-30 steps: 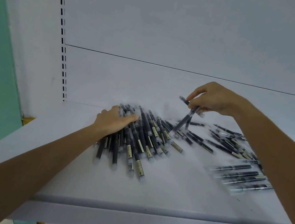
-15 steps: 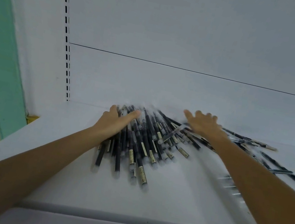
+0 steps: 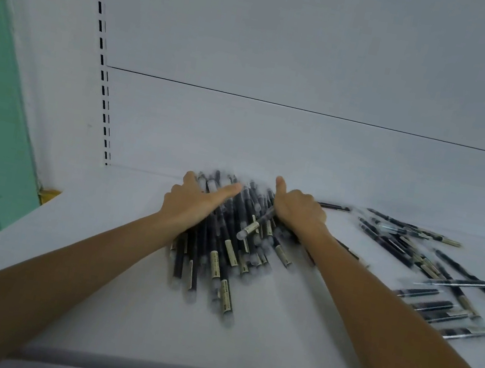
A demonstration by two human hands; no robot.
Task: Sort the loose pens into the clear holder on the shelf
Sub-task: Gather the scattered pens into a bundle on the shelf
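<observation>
The pens (image 3: 224, 245) lie in a rough pile near the back edge of the shelf (image 3: 239, 350), with a loose scatter (image 3: 432, 267) toward its right edge. None is in a holder, so the sorting is judged barely begun. The left hand (image 3: 197, 198) is open against the pile's left side, thumb across the barrels, and the right hand (image 3: 297, 212) bears on its right side, thumb up. The clear holder is not in view, the right hand's fingers curl out of sight so no grip can be confirmed, and the near pen ends are blurred.
</observation>
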